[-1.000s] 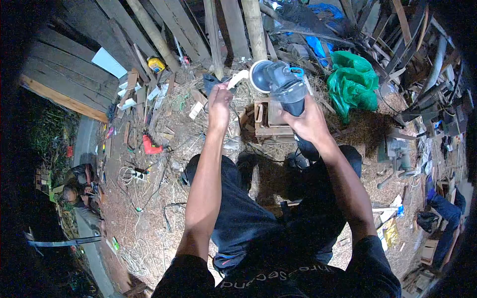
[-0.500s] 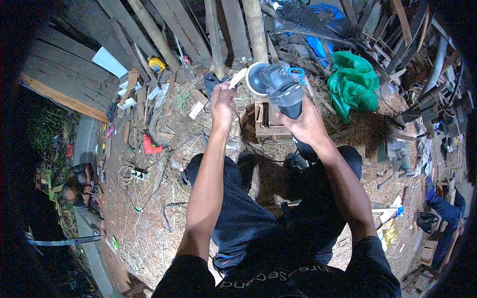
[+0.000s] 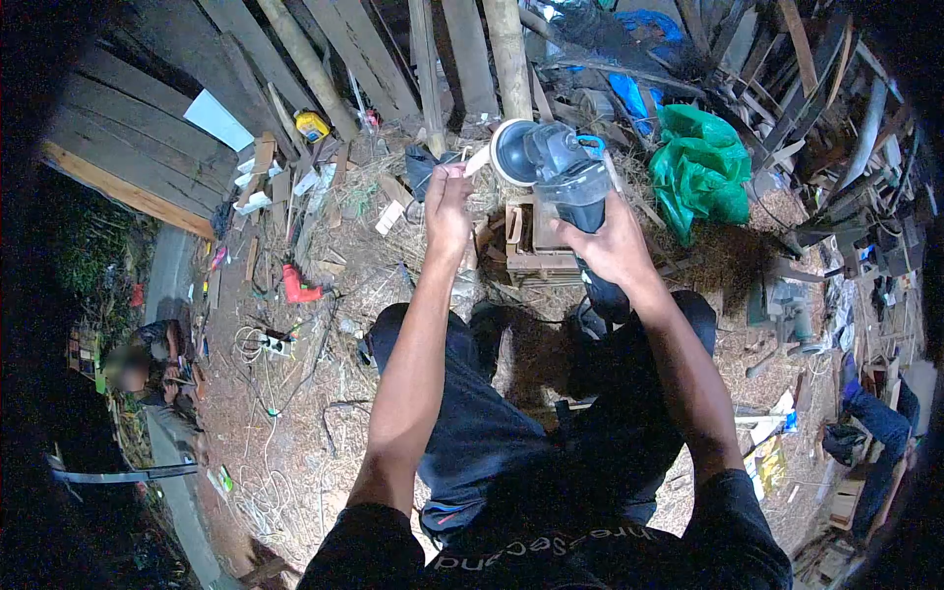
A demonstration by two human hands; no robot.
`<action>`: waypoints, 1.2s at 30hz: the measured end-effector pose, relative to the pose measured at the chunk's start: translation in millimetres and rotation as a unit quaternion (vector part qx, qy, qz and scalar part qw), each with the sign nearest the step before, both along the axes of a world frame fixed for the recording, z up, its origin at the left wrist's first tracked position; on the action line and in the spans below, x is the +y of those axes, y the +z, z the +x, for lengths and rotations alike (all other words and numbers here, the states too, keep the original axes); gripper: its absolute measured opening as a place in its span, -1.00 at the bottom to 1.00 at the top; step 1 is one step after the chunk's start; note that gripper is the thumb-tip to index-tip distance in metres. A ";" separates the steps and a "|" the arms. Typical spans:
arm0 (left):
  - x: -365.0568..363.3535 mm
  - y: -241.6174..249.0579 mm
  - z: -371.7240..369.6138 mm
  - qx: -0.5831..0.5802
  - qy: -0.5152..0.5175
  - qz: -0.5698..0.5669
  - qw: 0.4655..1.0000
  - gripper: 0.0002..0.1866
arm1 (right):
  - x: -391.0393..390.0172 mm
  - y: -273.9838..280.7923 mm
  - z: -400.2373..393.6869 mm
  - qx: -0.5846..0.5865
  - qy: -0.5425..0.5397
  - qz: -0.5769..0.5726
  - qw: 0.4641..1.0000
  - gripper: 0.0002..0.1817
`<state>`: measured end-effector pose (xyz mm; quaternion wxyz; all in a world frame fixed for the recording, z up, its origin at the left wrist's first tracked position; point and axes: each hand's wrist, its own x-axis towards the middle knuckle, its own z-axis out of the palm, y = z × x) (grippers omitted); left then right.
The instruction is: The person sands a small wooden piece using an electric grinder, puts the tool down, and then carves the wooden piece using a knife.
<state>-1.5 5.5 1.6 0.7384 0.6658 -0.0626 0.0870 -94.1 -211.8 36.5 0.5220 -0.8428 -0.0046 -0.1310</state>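
My right hand (image 3: pixel 610 241) is wrapped round the dark body of a power sander (image 3: pixel 575 182), whose round, pale-rimmed pad (image 3: pixel 513 153) faces left. Between the fingertips of my left hand (image 3: pixel 448 211) is a small, light-coloured piece of wood (image 3: pixel 478 160). Its free end points at the pad and comes right up to the pad's left rim. Both hands are held out in front of my knees, above a small stack of wooden pieces (image 3: pixel 539 251) on the ground. Part of the sander's grip is hidden behind my right fingers.
Crumpled green plastic (image 3: pixel 700 167) lies to the right, near scrap wood. On the left are a red power tool (image 3: pixel 299 284), a yellow container (image 3: pixel 312 126) and a socket strip (image 3: pixel 276 343) with loose cords. One person (image 3: pixel 162 369) sits far left; another person's legs (image 3: pixel 880 433) show far right.
The piece of wood has turned a little against the pad's edge, and my left hand has shifted slightly right. The sander has moved slightly right, still in my right hand.
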 end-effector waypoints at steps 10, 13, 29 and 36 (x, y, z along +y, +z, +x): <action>7.9 12.1 4.5 -0.009 0.024 -0.044 0.999 -0.77 | -4.5 -6.8 0.9 0.002 0.001 0.057 0.998 -0.37; 5.6 8.6 4.4 -0.022 0.020 0.008 1.000 -0.76 | -3.2 -5.7 0.2 0.010 -0.001 0.048 0.999 -0.39; 19.9 18.5 9.7 -0.075 0.038 0.108 0.991 -0.77 | -4.6 6.3 -2.1 0.047 0.063 0.155 0.985 -0.56; 29.5 16.2 14.9 -0.052 0.019 0.002 0.998 -0.76 | -5.2 14.5 -6.3 0.093 0.092 0.216 0.968 -0.57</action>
